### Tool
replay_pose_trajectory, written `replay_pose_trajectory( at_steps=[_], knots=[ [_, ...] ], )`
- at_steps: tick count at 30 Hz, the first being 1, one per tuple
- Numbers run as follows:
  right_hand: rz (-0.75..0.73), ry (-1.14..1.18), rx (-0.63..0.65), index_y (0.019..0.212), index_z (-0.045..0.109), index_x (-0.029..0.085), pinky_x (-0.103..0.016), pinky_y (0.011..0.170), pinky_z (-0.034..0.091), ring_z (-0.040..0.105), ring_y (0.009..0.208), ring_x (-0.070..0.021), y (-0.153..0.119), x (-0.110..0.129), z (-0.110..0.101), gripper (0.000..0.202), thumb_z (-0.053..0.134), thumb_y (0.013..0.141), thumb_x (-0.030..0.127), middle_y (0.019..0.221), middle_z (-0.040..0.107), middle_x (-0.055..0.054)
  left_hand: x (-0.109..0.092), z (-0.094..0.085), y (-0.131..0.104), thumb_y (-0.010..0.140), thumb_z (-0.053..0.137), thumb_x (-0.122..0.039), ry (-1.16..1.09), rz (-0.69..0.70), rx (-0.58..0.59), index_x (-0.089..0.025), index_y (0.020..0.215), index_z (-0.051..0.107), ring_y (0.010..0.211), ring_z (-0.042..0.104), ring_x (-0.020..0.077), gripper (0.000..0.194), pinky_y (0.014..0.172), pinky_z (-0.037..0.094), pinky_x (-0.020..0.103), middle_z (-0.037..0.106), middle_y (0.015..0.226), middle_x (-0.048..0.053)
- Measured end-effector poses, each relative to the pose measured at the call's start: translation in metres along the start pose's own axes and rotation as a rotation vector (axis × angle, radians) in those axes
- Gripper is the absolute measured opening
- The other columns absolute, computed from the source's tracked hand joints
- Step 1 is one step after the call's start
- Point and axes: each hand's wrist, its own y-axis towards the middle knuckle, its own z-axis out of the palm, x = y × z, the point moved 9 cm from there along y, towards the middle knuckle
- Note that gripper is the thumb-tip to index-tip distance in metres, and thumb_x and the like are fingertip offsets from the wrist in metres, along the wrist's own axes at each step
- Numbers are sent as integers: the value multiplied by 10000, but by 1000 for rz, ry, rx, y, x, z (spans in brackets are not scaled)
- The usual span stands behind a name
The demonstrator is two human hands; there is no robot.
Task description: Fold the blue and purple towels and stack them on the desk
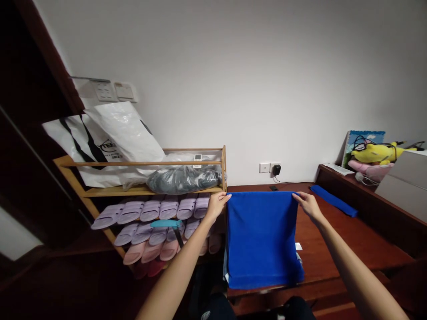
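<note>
A bright blue cloth (262, 240) is stretched between my two hands, its top edge pulled straight and its lower part hanging down over the front of the wooden surface. My left hand (218, 204) pinches the cloth's top left corner. At the top right corner, my right hand (307, 204) grips it between thumb and fingers. Farther right, another piece of blue cloth (333, 200), folded into a narrow strip, lies on the reddish-brown wooden surface (336, 242). Something pale shows under the hanging cloth's right side, mostly hidden.
Left stands a wooden rack (96, 192) with white bags (130, 133), a plastic-wrapped dark bundle (183, 180) and rows of slippers (130, 212). A black plug (276, 170) sits in the wall socket. On the right ledge are a yellow plush toy (376, 153) and white drawers (407, 178).
</note>
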Motion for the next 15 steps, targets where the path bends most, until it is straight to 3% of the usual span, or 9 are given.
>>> replay_pose_trajectory(
  at_steps=[4,7,11,15],
  knots=[
    [52,-115,-12,849,688,156,-305,702,452,614,791,-216,23,-37,26,485,514,715,589,808,691,-63,47,8,25,834,597,-385,69,-148,-9,-143,926,610,786,604,147,260,684,514,312,635,911,16],
    [103,-227,-44,861,706,179,-330,724,448,625,835,-251,39,-64,42,424,545,700,536,812,693,-79,82,15,39,863,558,-378,93,-273,-18,-161,1087,566,920,594,193,312,774,520,383,594,1092,40],
    [181,-317,-39,862,705,222,-318,677,454,646,802,-247,56,-99,65,324,551,727,471,802,705,-76,127,30,54,870,549,-372,88,-431,-9,-177,1150,532,956,585,191,341,804,513,408,573,1147,65],
    [246,-346,35,886,673,205,-297,621,476,643,632,-178,67,-129,95,321,492,810,459,664,693,-38,162,42,70,873,543,-375,96,-521,-11,-178,1159,525,949,587,189,347,800,515,405,573,1145,65]
  ],
)
